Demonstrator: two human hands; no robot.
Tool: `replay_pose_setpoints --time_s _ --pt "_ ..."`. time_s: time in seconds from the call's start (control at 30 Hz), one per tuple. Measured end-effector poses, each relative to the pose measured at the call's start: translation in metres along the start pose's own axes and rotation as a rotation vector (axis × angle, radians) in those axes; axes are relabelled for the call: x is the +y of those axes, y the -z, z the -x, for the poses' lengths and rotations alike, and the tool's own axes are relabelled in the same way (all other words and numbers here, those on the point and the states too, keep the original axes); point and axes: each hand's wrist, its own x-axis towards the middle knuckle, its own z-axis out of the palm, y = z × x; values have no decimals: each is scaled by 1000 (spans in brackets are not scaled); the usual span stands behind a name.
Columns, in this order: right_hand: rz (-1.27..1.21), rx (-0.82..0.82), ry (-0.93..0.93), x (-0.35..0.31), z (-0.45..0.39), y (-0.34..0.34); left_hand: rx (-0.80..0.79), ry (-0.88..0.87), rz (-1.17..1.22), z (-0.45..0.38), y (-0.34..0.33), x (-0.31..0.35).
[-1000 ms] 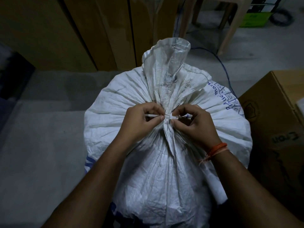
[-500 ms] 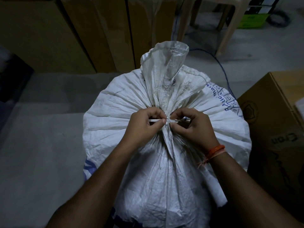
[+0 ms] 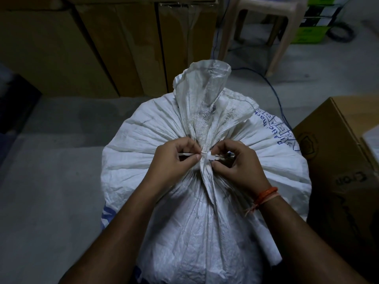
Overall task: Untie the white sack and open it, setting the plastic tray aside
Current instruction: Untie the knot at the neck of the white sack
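Two hands pinch the white tie [image 3: 207, 157] cinching the white sack [image 3: 143, 144]: left hand [image 3: 172, 160] at nine o'clock, right hand [image 3: 238, 162] at three.

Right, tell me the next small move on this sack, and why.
Probably work the white tie loose at its lock: it still cinches the white sack's neck. The left hand pinches its tail, and the right hand pinches at the lock.

A bulging white woven sack [image 3: 205, 222] stands on the grey concrete floor [image 3: 51, 181]. Tall brown cardboard cartons [image 3: 92, 48] lie at eleven o'clock, a beige plastic stool [image 3: 266, 27] at one, an open brown cardboard box [image 3: 344, 171] just beside it at three.
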Motion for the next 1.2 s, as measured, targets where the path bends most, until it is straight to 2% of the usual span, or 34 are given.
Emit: replay_pose_setpoints --time_s 0.43,1.2 --pt "-199 44 -114 2 0 -8 16 21 8 0 -5 1" --pt "-78 57 -72 2 2 -6 28 40 23 0 -13 -3"
